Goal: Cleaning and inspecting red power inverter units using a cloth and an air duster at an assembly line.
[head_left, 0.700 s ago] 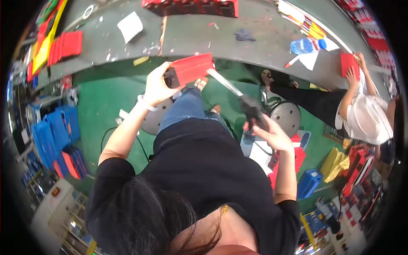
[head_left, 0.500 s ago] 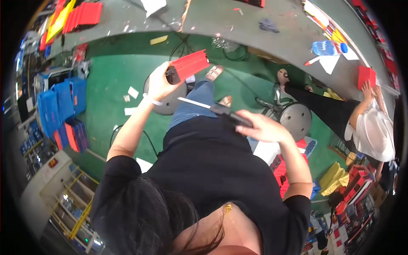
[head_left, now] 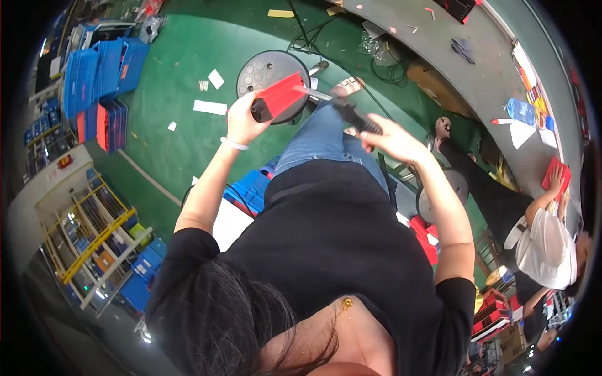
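Observation:
My left hand (head_left: pixel 246 124) is closed around the near end of a red ridged block (head_left: pixel 282 97), which has a dark end face beside my fingers. The block is tilted, its far end pointing up and to the right. In my right hand (head_left: pixel 399 141) is a black-handled tool (head_left: pixel 356 116) with a slim, pale metal shaft. That shaft reaches left to the block's right end and appears to meet it; blur hides the exact contact.
A round black stool (head_left: pixel 257 69) stands below the block. Blue bins (head_left: pixel 94 72) are stacked at the left. A grey workbench (head_left: pixel 426 47) curves along the upper right, holding a water bottle (head_left: pixel 520 111). At the right, a co-worker's hand (head_left: pixel 555 180) rests on a red piece.
My right hand has brought the tool up and over to the red block, so its shaft is at the block's end. My view has shifted left, bringing the stool into fuller sight.

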The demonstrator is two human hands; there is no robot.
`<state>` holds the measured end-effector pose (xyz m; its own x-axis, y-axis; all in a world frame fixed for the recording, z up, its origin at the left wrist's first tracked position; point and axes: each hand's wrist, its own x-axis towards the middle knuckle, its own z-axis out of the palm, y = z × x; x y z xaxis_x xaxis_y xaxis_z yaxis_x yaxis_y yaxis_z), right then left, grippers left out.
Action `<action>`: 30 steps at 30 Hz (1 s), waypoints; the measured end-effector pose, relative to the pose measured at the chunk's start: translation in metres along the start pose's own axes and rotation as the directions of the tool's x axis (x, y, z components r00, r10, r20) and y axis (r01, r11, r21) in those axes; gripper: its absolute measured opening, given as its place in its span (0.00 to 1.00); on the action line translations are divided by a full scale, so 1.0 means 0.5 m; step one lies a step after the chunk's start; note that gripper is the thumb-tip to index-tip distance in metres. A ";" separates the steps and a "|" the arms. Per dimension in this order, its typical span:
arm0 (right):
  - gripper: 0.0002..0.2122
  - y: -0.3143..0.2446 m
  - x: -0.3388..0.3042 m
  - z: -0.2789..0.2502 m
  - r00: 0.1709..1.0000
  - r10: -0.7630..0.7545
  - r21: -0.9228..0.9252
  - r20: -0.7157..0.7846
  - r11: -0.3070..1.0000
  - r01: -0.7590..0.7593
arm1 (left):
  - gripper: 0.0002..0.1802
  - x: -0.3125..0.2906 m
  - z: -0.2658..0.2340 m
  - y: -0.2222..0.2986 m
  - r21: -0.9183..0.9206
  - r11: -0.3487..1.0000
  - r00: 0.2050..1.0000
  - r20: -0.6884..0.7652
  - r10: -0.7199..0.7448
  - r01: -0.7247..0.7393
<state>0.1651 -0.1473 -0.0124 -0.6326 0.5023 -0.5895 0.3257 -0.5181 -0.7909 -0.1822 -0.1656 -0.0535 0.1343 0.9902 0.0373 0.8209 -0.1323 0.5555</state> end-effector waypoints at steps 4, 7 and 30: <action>0.09 0.022 0.028 -0.004 1.000 0.004 -0.005 0.012 1.000 -0.004 | 0.29 -0.022 0.009 -0.010 0.031 0.992 0.992 -0.039 -0.122 0.123; 0.09 -0.009 0.024 0.014 0.993 0.022 -0.043 0.117 0.999 -0.017 | 0.29 -0.015 0.008 0.009 0.007 1.000 0.995 -0.103 -0.018 0.018; 0.16 0.040 0.010 -0.005 0.944 -0.329 -0.703 0.040 0.662 0.260 | 0.25 0.000 0.085 -0.110 -0.723 -0.580 0.359 0.691 -0.627 0.376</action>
<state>0.1703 -0.1533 -0.0318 -0.7318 0.6168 -0.2899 0.5451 0.2743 -0.7922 -0.2038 -0.1600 -0.1196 -0.0834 0.4085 -0.9090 -0.8268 0.4808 0.2919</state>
